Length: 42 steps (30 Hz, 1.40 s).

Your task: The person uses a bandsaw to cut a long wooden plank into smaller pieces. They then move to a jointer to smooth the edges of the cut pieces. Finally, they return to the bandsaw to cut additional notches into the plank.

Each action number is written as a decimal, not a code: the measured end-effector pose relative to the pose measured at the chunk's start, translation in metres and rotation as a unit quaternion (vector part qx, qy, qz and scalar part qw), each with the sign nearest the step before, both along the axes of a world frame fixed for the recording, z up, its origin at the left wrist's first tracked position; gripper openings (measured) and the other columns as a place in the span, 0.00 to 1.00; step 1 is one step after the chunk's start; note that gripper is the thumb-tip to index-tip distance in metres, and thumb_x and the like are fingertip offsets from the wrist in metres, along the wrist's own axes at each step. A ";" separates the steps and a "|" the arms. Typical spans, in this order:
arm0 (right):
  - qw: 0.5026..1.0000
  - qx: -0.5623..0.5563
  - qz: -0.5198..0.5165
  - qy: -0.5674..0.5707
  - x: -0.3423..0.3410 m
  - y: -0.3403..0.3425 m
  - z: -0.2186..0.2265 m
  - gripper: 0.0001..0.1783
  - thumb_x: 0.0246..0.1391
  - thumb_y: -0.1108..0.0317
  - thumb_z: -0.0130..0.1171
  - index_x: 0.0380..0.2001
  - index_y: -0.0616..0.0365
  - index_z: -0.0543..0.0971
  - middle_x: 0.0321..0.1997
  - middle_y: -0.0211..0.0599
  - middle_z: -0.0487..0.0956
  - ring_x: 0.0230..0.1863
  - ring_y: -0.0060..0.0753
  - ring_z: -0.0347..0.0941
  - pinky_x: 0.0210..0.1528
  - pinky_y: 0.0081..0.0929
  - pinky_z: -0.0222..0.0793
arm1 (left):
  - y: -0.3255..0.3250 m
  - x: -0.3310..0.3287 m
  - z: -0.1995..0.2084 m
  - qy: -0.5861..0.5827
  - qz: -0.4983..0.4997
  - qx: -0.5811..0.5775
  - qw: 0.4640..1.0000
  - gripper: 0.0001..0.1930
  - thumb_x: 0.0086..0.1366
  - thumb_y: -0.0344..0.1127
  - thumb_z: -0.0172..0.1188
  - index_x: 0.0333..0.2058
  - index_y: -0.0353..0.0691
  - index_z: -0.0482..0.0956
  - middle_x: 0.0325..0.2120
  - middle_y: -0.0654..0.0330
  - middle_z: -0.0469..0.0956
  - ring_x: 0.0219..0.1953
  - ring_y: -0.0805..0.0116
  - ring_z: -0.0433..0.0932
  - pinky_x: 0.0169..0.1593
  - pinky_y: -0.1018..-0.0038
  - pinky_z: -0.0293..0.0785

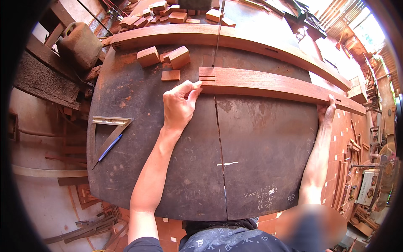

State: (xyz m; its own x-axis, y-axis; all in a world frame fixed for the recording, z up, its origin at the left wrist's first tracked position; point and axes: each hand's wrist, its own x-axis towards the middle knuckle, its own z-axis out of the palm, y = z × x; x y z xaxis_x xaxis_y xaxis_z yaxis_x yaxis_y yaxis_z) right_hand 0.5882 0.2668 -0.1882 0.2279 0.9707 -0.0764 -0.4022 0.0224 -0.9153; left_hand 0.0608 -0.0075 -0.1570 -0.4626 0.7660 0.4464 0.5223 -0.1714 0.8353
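Observation:
A long reddish wooden beam (260, 82) lies across a dark metal saw table (260, 138). Two narrow slots are cut into its left end, and a small mortise shows towards the right end. The thin saw blade (218, 38) comes down by the far edge of the beam, close to the slotted end. With fingers bent in a pinch, my left hand (179, 105) grips the near corner of that end. Farther right, where the beam overhangs the table, my right hand (326, 112) holds its near side from below, thumb up against the wood.
Beyond lies a second long beam (235, 37). Small wood blocks (179, 56) sit left of the blade, and several offcuts (176, 17) are heaped at the back. A triangular square (110, 121) and a blue pen (110, 148) rest on the table's left. A dusty jerrycan (79, 45) stands far left.

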 end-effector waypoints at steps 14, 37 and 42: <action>1.000 0.007 0.001 -0.005 -0.002 0.000 0.002 0.25 0.61 0.56 0.67 0.57 0.52 0.76 0.53 0.38 0.83 0.55 0.37 0.83 0.57 0.41 0.82 | 0.001 0.001 0.002 0.001 0.006 -0.024 1.000 0.03 0.70 0.24 0.66 0.39 0.30 0.87 0.30 0.58 0.89 0.35 0.75 0.88 0.40 0.77 0.85; 1.000 0.017 0.017 0.004 0.004 0.004 -0.004 0.25 0.63 0.57 0.65 0.59 0.53 0.74 0.55 0.39 0.82 0.56 0.38 0.82 0.58 0.42 0.82 | 0.008 0.000 0.002 -0.027 0.015 -0.042 0.999 0.03 0.70 0.26 0.67 0.39 0.33 0.87 0.32 0.60 0.89 0.34 0.76 0.88 0.38 0.77 0.86; 1.000 0.014 0.016 0.015 0.006 0.006 -0.006 0.25 0.63 0.57 0.65 0.59 0.53 0.75 0.57 0.39 0.82 0.57 0.38 0.81 0.60 0.42 0.81 | 0.010 -0.002 0.003 -0.036 0.011 -0.052 0.998 0.04 0.71 0.27 0.67 0.39 0.33 0.87 0.32 0.60 0.89 0.35 0.76 0.88 0.39 0.77 0.86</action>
State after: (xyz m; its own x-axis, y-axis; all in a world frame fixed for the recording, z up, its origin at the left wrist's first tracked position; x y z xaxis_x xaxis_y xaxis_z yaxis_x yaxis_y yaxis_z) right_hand 0.5945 0.2725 -0.1938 0.1946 0.9793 -0.0555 -0.4304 0.0343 -0.9020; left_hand 0.0589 0.0022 -0.1544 -0.5080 0.7955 0.3303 0.4632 -0.0709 0.8834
